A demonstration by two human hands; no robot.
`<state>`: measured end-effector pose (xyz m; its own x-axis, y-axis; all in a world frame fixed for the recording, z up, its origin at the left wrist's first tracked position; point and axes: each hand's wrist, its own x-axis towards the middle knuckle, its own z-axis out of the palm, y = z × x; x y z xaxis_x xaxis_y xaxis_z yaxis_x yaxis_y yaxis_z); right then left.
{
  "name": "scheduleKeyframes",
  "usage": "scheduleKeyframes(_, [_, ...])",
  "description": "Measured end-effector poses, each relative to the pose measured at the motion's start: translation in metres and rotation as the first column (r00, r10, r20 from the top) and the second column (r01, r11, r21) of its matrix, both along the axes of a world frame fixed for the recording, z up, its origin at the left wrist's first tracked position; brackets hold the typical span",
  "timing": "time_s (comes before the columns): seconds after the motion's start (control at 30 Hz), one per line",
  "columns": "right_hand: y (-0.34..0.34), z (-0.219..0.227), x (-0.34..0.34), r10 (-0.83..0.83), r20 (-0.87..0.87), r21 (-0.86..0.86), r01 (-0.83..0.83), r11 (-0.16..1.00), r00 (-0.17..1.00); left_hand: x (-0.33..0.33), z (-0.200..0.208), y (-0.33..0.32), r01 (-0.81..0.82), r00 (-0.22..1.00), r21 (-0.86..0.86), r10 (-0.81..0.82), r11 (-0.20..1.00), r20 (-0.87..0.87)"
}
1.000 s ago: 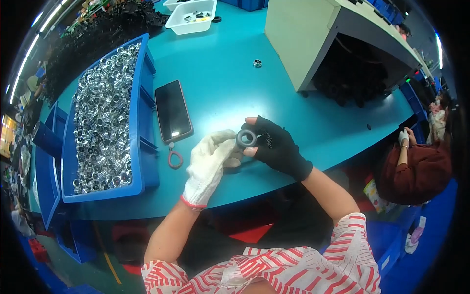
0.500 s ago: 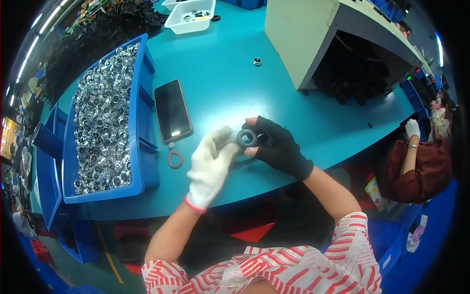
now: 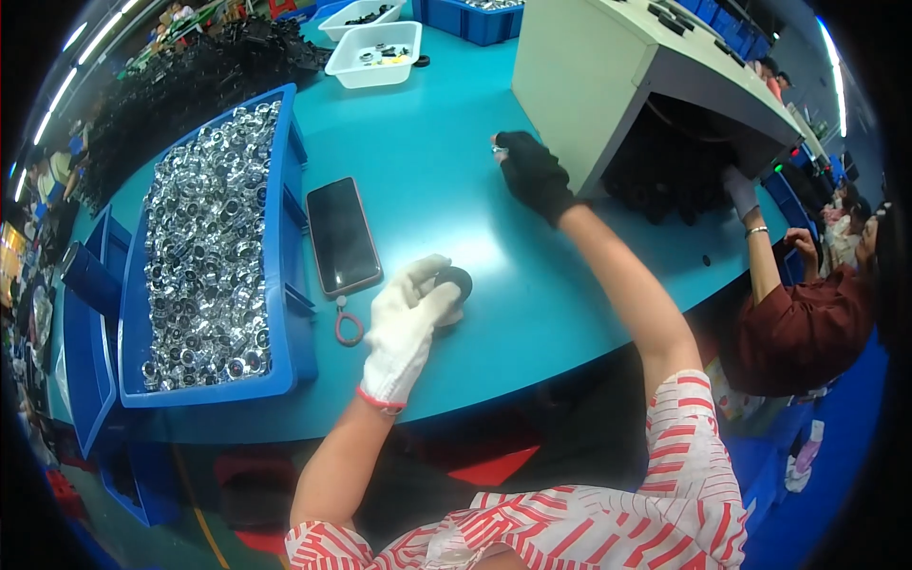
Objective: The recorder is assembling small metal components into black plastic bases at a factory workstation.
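My left hand [image 3: 407,318], in a white knit glove, is closed round a dark rubber-looking ring [image 3: 458,281] above the table. Its far side shows past the fingers; the rest is covered. My right hand [image 3: 535,176], in a black fingerless glove, is stretched out toward the beige box. Its fingertips are closed on a small round clear-and-silver part [image 3: 499,148], mostly hidden by the fingers. A phone [image 3: 343,235] with a loop strap [image 3: 349,328] lies to the left of my left hand.
At left stands a blue bin [image 3: 290,361] full of clear-and-silver round parts. A beige open-fronted box [image 3: 579,85] holds dark parts; a co-worker's gloved hand [image 3: 739,190] reaches in. White trays [image 3: 373,78] and a black heap [image 3: 209,85] lie farther back. A small dark piece [image 3: 706,260] sits at right.
My right hand has let go of the dark ring, moved away to the far right and taken hold of the small silver part. The ring stays in my left hand. A co-worker's arm has reached into the box.
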<state>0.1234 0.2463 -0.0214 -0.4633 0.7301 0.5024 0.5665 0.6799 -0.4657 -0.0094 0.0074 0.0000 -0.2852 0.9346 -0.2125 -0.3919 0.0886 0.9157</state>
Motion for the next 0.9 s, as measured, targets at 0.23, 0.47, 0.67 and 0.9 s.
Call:
scheduleKeyframes(0.23, [0.024, 0.001, -0.012, -0.003, 0.353, -0.063, 0.027, 0.998, 0.936, -0.018, -0.01, 0.001, 0.069, 0.927, 0.086, -0.096, 0.994, 0.363])
scheduleKeyframes(0.47, [-0.093, 0.029, 0.015, 0.289, -0.172, -0.392, -0.334, 0.857, 0.942, -0.017, -0.012, -0.005, 0.101, 0.866, 0.068, -0.121, 0.993, 0.486])
scheduleKeyframes(0.67, [-0.149, 0.041, 0.034, 0.379, -0.335, -0.304, -0.479, 0.823, 0.863, -0.01, -0.011, -0.006, 0.162, 0.895, 0.108, -0.192, 0.981, 0.404])
scheduleKeyframes(0.9, [-0.159, 0.031, 0.039, 0.384, -0.293, -0.214, -0.452, 0.866, 0.875, -0.004, -0.01, -0.008, 0.095, 0.916, 0.064, -0.113, 0.993, 0.385])
